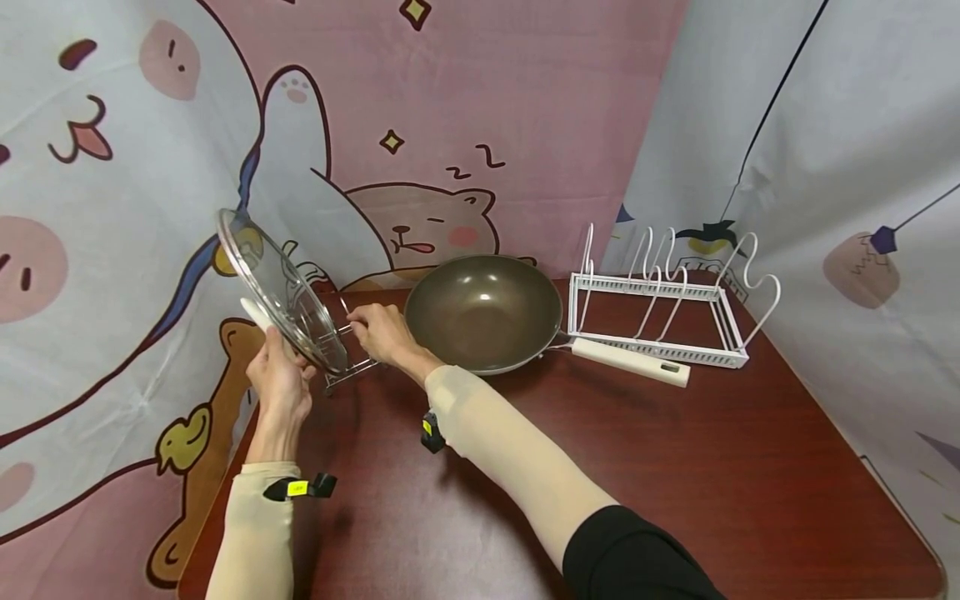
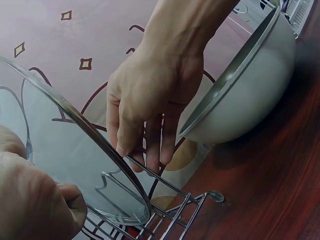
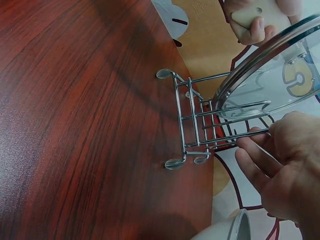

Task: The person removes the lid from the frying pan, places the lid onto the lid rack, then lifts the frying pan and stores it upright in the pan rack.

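A round glass lid (image 1: 288, 279) with a metal rim stands tilted at the left. My left hand (image 1: 281, 379) holds it by its cream knob (image 3: 260, 14). Its lower edge is down in a small wire rack (image 3: 192, 117), which rests on rounded feet near the table's back left. My right hand (image 1: 386, 333) pinches one of the rack's wires; in the left wrist view the right hand (image 2: 155, 90) is just behind the lid, its other fingers hanging loosely. Part of the rack is hidden behind the lid and the right hand.
A deep frying pan (image 1: 483, 312) rests right of the right hand, its cream handle (image 1: 630, 361) pointing right. Behind that handle is a white rack (image 1: 738, 358) with upright wire dividers. Printed cloth (image 1: 555, 125) hangs behind the brown table (image 1: 675, 467).
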A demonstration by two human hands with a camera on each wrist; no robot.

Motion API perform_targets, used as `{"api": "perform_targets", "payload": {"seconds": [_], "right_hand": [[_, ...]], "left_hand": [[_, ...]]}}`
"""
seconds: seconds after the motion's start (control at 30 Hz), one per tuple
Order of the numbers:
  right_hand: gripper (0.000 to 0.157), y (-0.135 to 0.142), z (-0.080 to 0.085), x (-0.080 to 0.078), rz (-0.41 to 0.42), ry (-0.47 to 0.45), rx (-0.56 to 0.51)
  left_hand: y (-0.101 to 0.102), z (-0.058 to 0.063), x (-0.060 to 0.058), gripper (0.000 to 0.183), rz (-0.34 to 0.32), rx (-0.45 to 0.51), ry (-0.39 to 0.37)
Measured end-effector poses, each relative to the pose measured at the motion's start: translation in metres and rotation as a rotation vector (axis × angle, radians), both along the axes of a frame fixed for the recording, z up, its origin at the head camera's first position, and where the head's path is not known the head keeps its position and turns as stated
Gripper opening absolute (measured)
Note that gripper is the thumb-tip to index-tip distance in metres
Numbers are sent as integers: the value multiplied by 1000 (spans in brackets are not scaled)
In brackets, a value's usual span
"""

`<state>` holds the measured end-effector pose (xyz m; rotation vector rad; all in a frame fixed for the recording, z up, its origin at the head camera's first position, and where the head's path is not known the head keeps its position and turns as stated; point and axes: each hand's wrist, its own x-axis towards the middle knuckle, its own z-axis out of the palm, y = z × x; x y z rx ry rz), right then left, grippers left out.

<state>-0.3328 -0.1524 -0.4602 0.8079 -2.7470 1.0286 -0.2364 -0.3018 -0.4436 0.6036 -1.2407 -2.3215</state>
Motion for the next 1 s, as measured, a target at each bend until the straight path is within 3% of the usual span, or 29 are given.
{"api": "perform_targets", "payload": {"seconds": [0.6,1.0], "right_hand": [[25,0,0,3,-1,-18,-4],[25,1,-1,1,-3,-16,-12]], "left_hand": [[2,-8,-4,30,3,-64,-91],[-1,-10,-9,35,-17,-95,-111]]}}
